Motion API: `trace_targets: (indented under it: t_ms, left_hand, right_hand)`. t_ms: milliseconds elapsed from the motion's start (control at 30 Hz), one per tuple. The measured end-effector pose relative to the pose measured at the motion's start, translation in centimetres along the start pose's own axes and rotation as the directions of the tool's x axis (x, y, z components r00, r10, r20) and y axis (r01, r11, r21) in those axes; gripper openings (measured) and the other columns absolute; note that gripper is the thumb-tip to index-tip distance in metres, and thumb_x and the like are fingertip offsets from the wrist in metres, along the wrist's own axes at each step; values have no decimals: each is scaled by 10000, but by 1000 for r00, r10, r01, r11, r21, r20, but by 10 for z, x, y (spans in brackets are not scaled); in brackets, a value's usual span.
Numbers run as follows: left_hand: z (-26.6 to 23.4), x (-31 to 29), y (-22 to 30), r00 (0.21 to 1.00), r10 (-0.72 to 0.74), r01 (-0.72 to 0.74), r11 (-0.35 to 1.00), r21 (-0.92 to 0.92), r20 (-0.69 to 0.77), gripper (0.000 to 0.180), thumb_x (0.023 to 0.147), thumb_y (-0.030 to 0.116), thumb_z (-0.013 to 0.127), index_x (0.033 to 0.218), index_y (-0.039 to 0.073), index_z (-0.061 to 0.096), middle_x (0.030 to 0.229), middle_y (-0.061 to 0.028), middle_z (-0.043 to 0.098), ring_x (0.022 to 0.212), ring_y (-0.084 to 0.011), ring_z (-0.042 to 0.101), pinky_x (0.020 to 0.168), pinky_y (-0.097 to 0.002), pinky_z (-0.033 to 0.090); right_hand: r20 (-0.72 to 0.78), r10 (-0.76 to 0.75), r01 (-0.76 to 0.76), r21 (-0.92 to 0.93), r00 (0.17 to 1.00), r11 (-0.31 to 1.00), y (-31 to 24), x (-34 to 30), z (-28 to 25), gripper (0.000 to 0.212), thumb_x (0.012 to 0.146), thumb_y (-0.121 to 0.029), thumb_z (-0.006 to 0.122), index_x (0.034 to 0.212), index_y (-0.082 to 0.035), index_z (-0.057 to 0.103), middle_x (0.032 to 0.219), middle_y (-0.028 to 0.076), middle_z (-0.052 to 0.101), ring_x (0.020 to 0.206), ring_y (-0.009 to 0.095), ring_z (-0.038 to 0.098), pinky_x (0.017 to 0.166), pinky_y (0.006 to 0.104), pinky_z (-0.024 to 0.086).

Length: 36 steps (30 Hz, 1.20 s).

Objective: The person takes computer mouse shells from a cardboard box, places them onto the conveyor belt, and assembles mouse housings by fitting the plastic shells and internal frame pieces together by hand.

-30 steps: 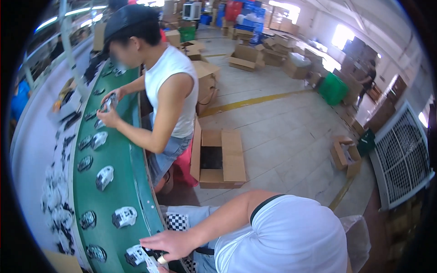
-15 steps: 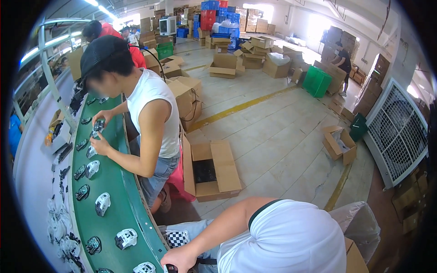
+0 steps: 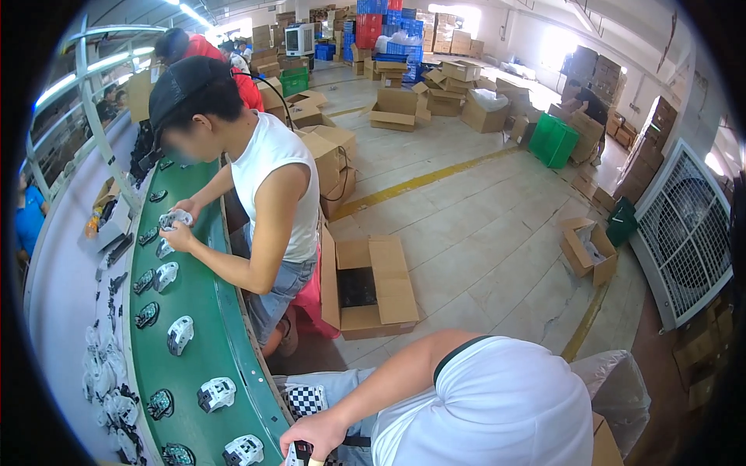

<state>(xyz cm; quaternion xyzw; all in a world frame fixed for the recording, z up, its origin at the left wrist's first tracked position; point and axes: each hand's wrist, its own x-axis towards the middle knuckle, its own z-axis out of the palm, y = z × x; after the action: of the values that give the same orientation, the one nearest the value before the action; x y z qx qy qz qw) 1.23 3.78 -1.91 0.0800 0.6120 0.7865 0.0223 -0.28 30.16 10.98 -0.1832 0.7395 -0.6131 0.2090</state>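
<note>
My right hand [image 3: 317, 432], at the lower edge beside the green conveyor belt, has its fingers closed round a white-and-black computer mouse shell [image 3: 295, 452], partly cut off by the frame. My left hand is out of view. Next to my right hand on the belt [image 3: 190, 396] lies another white mouse shell [image 3: 245, 450], with a further shell [image 3: 217, 394] beyond it. Dark mouse bases with green circuit boards [image 3: 161, 404] line the belt's far side. My jeans, with a checkered patch [image 3: 306, 400], show beside my arm.
A co-worker in a white sleeveless top [image 3: 276, 179] sits up the belt, both hands round a pale part [image 3: 176, 219]. Loose plastic parts [image 3: 101, 365] lie on the white bench. An open carton [image 3: 373, 291] stands on the floor; a large fan [image 3: 684, 225] is at the right.
My right hand shifts slightly, and more of the white shell in it shows. The co-worker's hands turn their part. The whole view moves a little; a far person bends over a carton.
</note>
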Motion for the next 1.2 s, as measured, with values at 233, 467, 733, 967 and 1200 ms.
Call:
trace_targets:
  t_ms: [233, 467, 733, 967, 1200]
  left_hand:
    - [44, 5, 41, 994, 82, -84, 996, 20, 73, 551, 968, 287, 637, 1361, -90, 554, 1304, -248, 605, 1162, -377, 609, 1006, -496, 494]
    - [78, 0, 66, 958, 186, -116, 946, -302, 217, 388, 1006, 286, 587, 1230, -31, 602, 1415, -306, 568, 1276, -451, 583, 1082, -557, 493]
    - [78, -3, 54, 949, 169, -81, 947, -311, 268, 227, 1028, 159, 591, 1138, -40, 608, 1408, -340, 568, 1266, -494, 588, 1088, -616, 483]
    - [57, -8, 66, 957, 283, -288, 920, 266, 59, 471, 977, 89, 632, 1394, -95, 512, 1360, -276, 617, 1137, -388, 658, 1023, -504, 531]
    - [89, 11, 60, 897, 336, -439, 615, 654, 286, 566, 776, 296, 819, 1227, -11, 669, 1094, -204, 703, 974, -401, 677, 868, -488, 540]
  right_hand:
    - [17, -84, 85, -44, 996, 995, 35, 14, 7, 676, 744, -310, 890, 1249, 28, 595, 1086, 176, 670, 993, 284, 666, 866, 411, 543]
    - [130, 62, -99, 305, 990, 947, 49, 4, 12, 629, 771, -256, 940, 1297, -39, 673, 1160, 116, 737, 1040, 256, 705, 893, 404, 567]
    - [-19, 95, -78, 427, 995, 901, 65, -13, 27, 649, 663, -212, 951, 1199, 25, 673, 972, 54, 704, 863, 154, 683, 700, 320, 569]
    - [55, -38, 45, -129, 998, 991, 25, 1, 17, 579, 772, -287, 861, 1229, -19, 629, 1062, 156, 715, 979, 295, 694, 850, 404, 546]
    - [153, -29, 117, -611, 988, 783, -6, -24, 0, 593, 890, -326, 789, 1363, -62, 547, 1108, 180, 692, 1043, 375, 699, 849, 478, 575]
